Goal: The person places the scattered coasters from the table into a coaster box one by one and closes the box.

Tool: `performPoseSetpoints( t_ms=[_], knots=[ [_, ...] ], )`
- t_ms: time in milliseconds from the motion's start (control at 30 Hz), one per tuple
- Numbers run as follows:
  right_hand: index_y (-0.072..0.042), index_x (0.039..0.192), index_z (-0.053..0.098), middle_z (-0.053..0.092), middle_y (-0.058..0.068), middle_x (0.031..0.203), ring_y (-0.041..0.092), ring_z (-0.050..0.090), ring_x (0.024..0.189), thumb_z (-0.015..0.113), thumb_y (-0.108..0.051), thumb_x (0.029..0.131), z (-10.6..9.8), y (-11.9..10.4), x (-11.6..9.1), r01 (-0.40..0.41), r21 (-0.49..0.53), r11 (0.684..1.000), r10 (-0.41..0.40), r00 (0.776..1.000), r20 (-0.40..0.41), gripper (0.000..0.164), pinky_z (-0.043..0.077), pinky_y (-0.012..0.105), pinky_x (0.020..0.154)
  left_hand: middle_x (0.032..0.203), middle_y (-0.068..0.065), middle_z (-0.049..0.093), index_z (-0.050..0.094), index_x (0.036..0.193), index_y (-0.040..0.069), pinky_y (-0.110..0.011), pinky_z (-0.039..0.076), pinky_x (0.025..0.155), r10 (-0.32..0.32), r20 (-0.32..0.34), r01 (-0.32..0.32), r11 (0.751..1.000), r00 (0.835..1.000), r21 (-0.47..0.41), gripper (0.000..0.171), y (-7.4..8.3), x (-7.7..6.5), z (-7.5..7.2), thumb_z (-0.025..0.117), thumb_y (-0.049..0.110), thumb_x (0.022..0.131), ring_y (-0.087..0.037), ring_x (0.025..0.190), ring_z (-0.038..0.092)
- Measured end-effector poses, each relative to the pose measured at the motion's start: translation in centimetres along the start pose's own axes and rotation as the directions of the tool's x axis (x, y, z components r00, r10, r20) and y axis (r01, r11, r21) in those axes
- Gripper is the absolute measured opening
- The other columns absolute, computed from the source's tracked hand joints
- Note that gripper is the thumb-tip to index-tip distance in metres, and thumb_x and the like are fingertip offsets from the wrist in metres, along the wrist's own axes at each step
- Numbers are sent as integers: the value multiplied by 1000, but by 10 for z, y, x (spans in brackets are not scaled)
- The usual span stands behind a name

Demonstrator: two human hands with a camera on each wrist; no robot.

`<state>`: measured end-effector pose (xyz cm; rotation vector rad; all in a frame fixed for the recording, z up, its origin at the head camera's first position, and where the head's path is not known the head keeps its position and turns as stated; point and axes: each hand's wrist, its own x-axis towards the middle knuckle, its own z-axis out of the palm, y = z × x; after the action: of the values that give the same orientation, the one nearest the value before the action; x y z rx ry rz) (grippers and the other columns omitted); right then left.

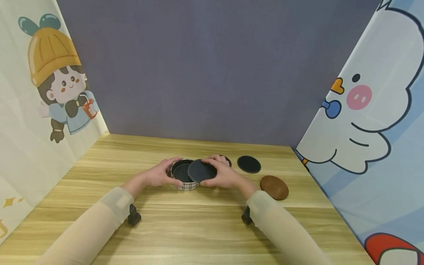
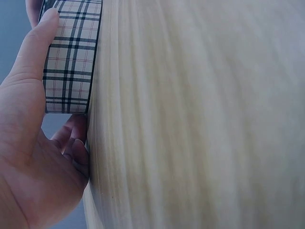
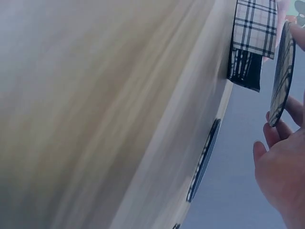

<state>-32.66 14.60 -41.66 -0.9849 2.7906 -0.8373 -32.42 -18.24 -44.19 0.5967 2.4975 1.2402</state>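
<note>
A round plaid box [image 1: 187, 186] with a dark inside stands on the table, its top uncovered. My left hand [image 1: 161, 173] grips it from the left side, thumb in front and fingers behind; the left wrist view shows the thumb on the plaid wall [image 2: 71, 62]. Above the box's right part, my right hand [image 1: 222, 173] holds a thin round coaster [image 1: 201, 170], tilted, dark face up. Its plaid underside [image 3: 283, 71] shows in the right wrist view, apart from the box. Behind the right hand lies a partly hidden dark round thing [image 1: 228, 160].
Another dark round coaster [image 1: 249, 164] lies flat to the right of the right hand. Nearer to me, a brown round disc [image 1: 274, 187] rests on the wooden table [image 1: 185, 228]. A grey panel [image 1: 198, 73] stands along the back, with printed cloth walls at both sides.
</note>
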Motion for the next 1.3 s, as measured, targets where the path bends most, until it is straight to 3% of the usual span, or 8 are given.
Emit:
performPoseSetpoints(
  t_ms=[433,633,1300],
  knots=[
    [-29,168,46,39,6,172,34,35,152,87,-57,88,15,-11,21,-53,21,998,53,998,24,94,35,64,119,159,-27,35,24,176,25,-58,47,114,-8,15,8,1000,1000,18,115,1,1,-1,94,48,88,-38,135,58],
    [-29,168,46,38,8,174,35,31,158,86,-57,88,17,-16,28,-75,44,996,73,997,40,94,32,67,123,159,-27,34,23,176,23,-57,49,113,3,22,-3,1000,1000,13,114,1,0,-1,93,47,89,-38,136,60],
    [-25,167,48,42,5,172,33,35,155,86,-56,91,22,-22,40,-32,45,998,29,997,76,91,35,63,123,160,-27,31,22,176,23,-50,54,106,-6,44,6,1000,999,4,112,0,-1,-2,91,48,91,-38,134,61]
  ],
)
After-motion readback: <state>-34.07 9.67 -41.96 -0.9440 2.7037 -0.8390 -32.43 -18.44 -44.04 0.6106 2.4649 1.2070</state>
